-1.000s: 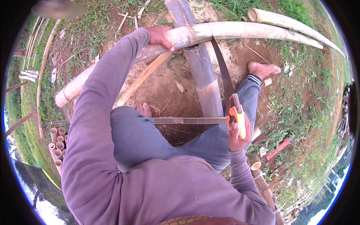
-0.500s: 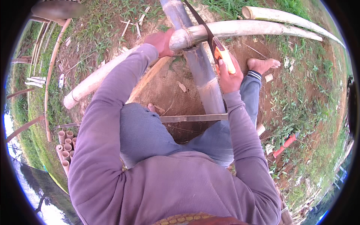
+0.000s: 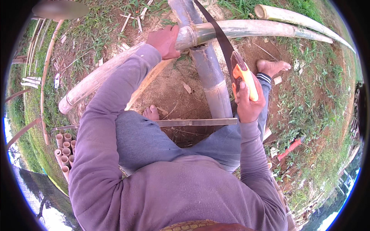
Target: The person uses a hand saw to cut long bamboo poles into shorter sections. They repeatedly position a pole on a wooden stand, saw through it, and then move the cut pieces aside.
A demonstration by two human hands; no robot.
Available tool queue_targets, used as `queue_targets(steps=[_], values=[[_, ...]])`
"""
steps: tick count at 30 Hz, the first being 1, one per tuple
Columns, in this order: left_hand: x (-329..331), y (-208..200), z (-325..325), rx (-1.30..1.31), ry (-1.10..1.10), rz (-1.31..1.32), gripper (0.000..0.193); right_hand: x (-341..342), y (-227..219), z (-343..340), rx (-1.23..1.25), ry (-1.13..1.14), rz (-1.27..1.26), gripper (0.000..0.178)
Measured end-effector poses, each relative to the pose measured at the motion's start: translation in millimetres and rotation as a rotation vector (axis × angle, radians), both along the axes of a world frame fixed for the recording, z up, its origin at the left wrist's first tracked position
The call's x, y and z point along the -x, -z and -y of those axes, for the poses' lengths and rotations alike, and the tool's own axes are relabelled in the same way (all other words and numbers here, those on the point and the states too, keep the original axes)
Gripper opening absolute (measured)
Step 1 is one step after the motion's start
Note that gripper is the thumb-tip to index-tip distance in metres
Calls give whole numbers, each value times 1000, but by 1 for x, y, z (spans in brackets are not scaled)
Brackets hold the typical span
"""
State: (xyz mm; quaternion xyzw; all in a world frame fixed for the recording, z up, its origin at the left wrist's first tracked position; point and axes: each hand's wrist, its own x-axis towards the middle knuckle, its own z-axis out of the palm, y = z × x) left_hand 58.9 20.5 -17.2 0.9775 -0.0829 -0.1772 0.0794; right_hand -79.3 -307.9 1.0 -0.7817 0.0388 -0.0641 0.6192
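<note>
My right hand (image 3: pixel 250 102) is wrapped round the orange and dark handle of a handsaw (image 3: pixel 220 34). Its long dark blade slants up and away to the left, crossing a pale bamboo pole (image 3: pixel 246 28). That pole rests across a thicker grey bamboo trunk (image 3: pixel 210 73) running away from me. My left hand (image 3: pixel 163 41) grips the pole's left part, left of the trunk, fingers curled over it. Another length of bamboo (image 3: pixel 92 79) extends from beneath this hand toward the lower left; whether it is the same pole is hidden. A notch shows in the trunk near the crossing.
A long flat strip (image 3: pixel 196 122) lies across in front of my legs. Several short cut bamboo tubes (image 3: pixel 66 151) are bundled at left. A red-handled tool (image 3: pixel 289 150) lies on the grass at right. Another bamboo pole (image 3: pixel 285 16) lies at the far right.
My right hand has drawn the saw back toward me and slightly right, the blade still across the pole. My left hand has shifted slightly, its fingers now further over the pole.
</note>
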Motion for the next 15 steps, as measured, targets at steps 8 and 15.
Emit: queue_targets(steps=[8,15], values=[[10,6,1,-48,-15,32,83,49,-28,26,37,-58,-97,40],[6,-6,18,-82,-28,-43,88,-98,24,-40,1,-63,91,35]])
